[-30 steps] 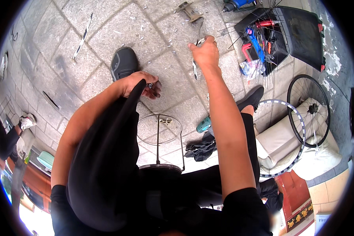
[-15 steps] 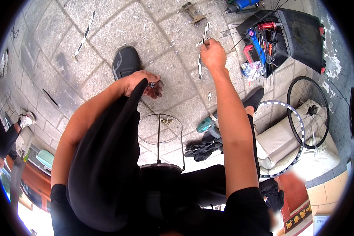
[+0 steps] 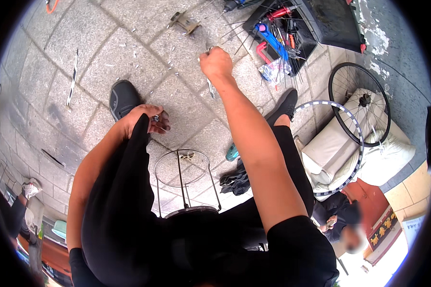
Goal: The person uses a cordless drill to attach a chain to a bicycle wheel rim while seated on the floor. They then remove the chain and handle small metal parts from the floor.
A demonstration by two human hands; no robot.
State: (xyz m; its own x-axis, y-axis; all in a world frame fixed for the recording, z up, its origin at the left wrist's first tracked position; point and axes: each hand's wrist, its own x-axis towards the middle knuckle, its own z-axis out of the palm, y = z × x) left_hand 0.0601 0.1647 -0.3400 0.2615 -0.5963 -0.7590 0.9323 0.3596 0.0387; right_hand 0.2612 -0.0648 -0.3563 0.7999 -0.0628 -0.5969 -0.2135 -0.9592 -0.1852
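Note:
My right hand (image 3: 216, 64) is raised out in front, shut on a thin metal spoke (image 3: 209, 86) that hangs down from the fist. My left hand (image 3: 148, 119) rests near my left knee, fingers curled around a small metal hub piece (image 3: 155, 118). Below the hands stands a round wire stool frame (image 3: 182, 167). My left shoe (image 3: 122, 98) and my right shoe (image 3: 285, 104) are planted on the stone pavement.
An open black toolbox (image 3: 292, 28) with red and blue tools lies at the upper right, loose spokes beside it. A spoked bicycle wheel (image 3: 361, 110) and a bare rim (image 3: 340, 143) lean on white sacks (image 3: 392, 153). A teal bottle (image 3: 232, 153), dark rag (image 3: 234, 182), metal bracket (image 3: 182, 20).
My right hand has lifted farther forward with the spoke. My left hand has stayed by the knee.

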